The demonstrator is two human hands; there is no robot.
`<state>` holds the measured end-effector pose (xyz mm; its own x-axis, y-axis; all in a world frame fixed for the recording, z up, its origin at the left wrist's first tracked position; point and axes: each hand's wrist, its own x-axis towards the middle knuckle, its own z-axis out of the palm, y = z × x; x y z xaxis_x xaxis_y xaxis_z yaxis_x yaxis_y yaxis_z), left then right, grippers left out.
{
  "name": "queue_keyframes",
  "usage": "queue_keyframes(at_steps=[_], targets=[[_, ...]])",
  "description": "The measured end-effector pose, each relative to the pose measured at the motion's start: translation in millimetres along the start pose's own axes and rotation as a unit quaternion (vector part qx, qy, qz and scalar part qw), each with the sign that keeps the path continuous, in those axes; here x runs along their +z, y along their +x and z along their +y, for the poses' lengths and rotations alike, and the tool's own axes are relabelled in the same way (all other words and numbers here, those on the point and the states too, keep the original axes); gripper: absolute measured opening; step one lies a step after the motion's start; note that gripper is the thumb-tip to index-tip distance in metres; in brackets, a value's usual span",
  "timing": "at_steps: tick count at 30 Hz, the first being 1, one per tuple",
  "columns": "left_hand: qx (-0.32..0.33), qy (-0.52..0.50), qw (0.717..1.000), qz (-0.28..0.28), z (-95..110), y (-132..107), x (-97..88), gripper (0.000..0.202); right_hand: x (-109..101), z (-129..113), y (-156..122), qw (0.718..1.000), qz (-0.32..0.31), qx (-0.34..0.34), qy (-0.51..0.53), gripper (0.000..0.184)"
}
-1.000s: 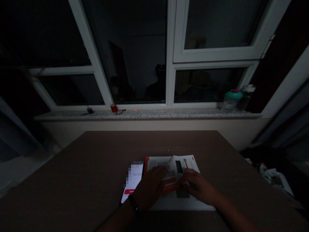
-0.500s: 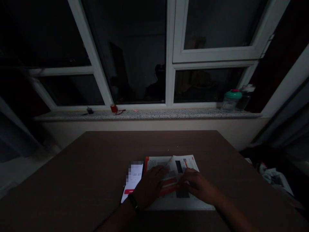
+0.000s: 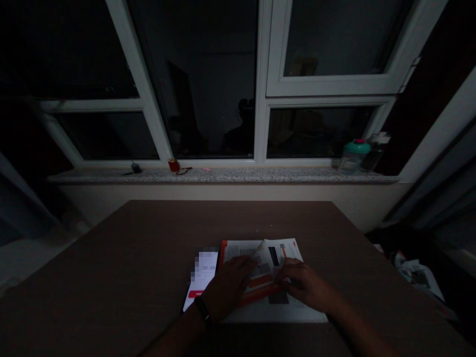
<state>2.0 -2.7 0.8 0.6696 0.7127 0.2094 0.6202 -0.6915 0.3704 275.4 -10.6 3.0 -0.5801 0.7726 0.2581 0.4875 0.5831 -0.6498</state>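
Note:
A white and orange printed paper sheet [image 3: 286, 310] lies on the dark brown table [image 3: 130, 277], with its upper part folded over toward me. My left hand [image 3: 228, 287] rests flat on the sheet's left half, fingers stretched out over the fold. My right hand [image 3: 303, 285] lies on the right half, its fingertips pressed on the folded flap's edge. A lit phone [image 3: 201, 281] lies just left of the sheet, beside my left wrist, which wears a dark band.
Behind the table runs a stone window sill [image 3: 238, 175] under dark windows. On it stand a small red object [image 3: 173, 165] at left and a teal-lidded jar [image 3: 352, 154] with a bottle [image 3: 375, 149] at right. Crumpled papers [image 3: 416, 277] lie on the floor at right.
The folded flap has been drawn a little further toward me and left. Both hands stay on the sheet, shifted slightly left with it.

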Motion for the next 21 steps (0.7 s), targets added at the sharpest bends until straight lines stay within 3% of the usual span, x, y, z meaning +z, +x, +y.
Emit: queue_keyframes(at_steps=[21], targets=[[0.014, 0.027, 0.999, -0.028, -3.1, -1.6, 5.8, 0.069, -4.5, -1.2, -0.9, 0.999, -0.026, -0.004, -0.029, 0.019]])
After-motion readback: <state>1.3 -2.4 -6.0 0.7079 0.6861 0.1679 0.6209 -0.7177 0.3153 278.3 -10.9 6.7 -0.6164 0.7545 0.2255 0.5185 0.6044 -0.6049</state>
